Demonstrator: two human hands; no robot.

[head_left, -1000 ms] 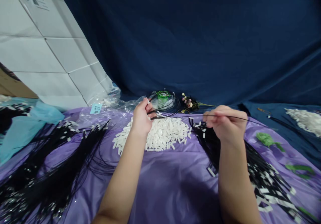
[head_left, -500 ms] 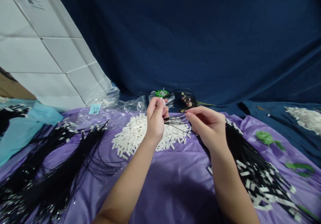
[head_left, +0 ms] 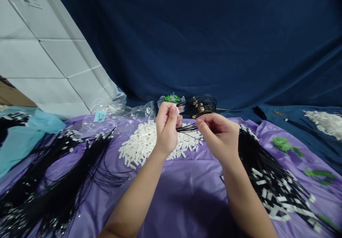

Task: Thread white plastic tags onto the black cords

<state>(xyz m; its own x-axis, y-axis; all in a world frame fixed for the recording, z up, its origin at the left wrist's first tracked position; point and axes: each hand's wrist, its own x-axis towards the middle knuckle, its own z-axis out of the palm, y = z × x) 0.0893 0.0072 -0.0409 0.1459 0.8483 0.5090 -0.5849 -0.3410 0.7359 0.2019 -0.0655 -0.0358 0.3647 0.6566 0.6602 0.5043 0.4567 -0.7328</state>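
Observation:
Several thin black cords (head_left: 204, 97) loop out from my left hand (head_left: 167, 126), which is closed on them, with a small white piece (head_left: 175, 107) at its thumb tip. To the right, my right hand (head_left: 220, 133) pinches the cords' other stretch between thumb and fingertips. Both hands are raised over a heap of small white pieces (head_left: 141, 142) on the purple cloth (head_left: 187, 181). What lies inside the left fist is hidden.
Black cord bundles (head_left: 80, 174) spread at the left, and another bundle with white tags (head_left: 267, 174) at the right. Behind are a clear plastic bag (head_left: 128, 113), a green round item (head_left: 172, 98) and a dark blue curtain (head_left: 200, 42). White boxes (head_left: 53, 92) stand back left.
The black cord loops now arch wider and higher behind my hands. My right hand has shifted slightly left, and the white piece at my left thumb shows more.

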